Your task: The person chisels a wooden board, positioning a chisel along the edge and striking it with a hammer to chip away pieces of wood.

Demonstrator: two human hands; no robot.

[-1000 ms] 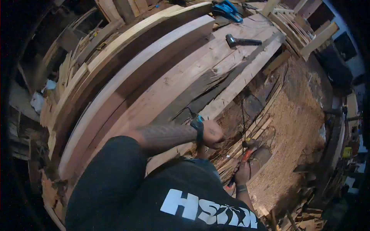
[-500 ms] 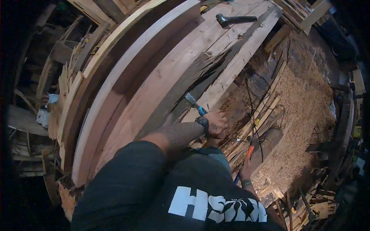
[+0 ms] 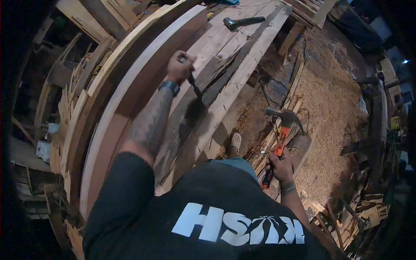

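My left hand (image 3: 180, 67) is closed around a chisel (image 3: 196, 89), its blade pointing down at the dark, split part of a long wooden plank (image 3: 249, 69). Whether the tip touches the wood is hard to tell. Lower right, my right hand (image 3: 282, 166) grips a claw hammer (image 3: 282, 138) by its orange and black handle, head up, off to the right of the plank. On the plank's far end lies a black tool (image 3: 242, 22) with a long handle and a bulky end.
Curved boards (image 3: 130, 93) stand on edge along the plank's left side. Wood shavings (image 3: 333, 117) cover the floor at right, with thin strips and a dark cable (image 3: 284, 89) nearer the plank. Scrap wood (image 3: 368, 212) is heaped lower right. My foot (image 3: 235, 141) shows beside the plank.
My left hand has swung up and left with the chisel, from the plank's near edge to over its split part. My right hand has raised the hammer, which now shows more fully.
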